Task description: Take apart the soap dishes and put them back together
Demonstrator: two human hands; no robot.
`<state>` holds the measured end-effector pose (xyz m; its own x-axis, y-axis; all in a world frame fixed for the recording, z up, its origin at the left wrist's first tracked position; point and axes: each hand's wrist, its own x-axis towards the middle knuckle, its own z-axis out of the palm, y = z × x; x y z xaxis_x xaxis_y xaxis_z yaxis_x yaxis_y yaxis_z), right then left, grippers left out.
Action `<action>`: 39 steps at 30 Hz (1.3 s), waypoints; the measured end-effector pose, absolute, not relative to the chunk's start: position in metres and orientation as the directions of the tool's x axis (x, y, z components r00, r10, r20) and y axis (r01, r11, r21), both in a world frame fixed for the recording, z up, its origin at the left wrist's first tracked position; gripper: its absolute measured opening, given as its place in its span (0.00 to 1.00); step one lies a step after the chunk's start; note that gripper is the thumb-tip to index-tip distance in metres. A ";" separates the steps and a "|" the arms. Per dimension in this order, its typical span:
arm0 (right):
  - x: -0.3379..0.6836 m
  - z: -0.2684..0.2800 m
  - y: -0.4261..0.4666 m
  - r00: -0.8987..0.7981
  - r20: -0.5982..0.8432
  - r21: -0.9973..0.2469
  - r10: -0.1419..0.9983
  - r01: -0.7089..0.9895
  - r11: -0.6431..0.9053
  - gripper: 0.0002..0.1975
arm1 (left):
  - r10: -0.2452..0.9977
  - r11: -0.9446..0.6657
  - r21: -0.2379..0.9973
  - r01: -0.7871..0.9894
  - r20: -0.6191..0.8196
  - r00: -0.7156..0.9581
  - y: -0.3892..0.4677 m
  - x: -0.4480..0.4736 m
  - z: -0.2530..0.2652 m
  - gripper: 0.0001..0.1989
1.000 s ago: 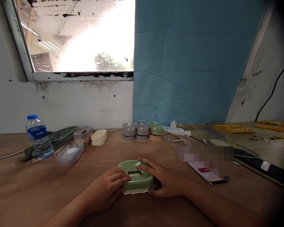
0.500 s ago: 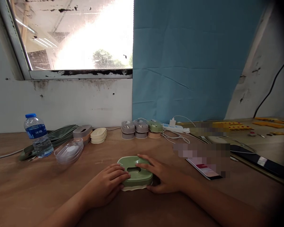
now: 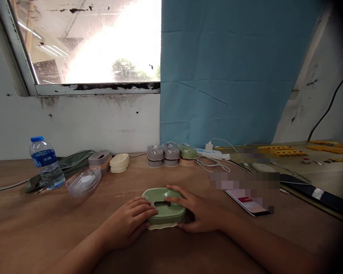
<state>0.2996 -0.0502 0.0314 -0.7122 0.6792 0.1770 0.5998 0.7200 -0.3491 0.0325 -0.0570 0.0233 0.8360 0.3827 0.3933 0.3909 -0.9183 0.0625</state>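
I see left hand and right hand, each grip closed on green slotted lid, near centre of tabletop; cream piece under lid; smartphone right.

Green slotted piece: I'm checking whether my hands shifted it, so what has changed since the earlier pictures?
Nothing on the table visibly moved; the whole view only shifted slightly. The left hand and right hand stay on the green slotted piece, nothing newly grasped or released.
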 end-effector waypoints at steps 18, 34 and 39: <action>0.299 0.032 -0.049 -0.720 0.160 -0.354 0.675 0.597 0.720 0.33 | 0.428 -0.904 0.180 0.389 0.369 0.825 -0.057 0.033 0.028 0.18; 0.299 0.034 -0.049 -0.733 0.046 -0.400 0.678 0.609 0.685 0.32 | 0.469 -0.878 0.274 0.394 0.316 0.825 -0.055 0.033 0.023 0.18; 0.299 0.035 -0.048 -0.732 0.028 -0.409 0.681 0.613 0.676 0.34 | 0.469 -0.875 0.297 0.383 0.320 0.823 -0.055 0.032 0.025 0.19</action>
<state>0.2994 -0.0484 0.0348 -0.7318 0.6809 0.0283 0.6130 0.6758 -0.4093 0.0323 -0.0547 0.0247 0.8230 0.4690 0.3204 0.3828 -0.8747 0.2971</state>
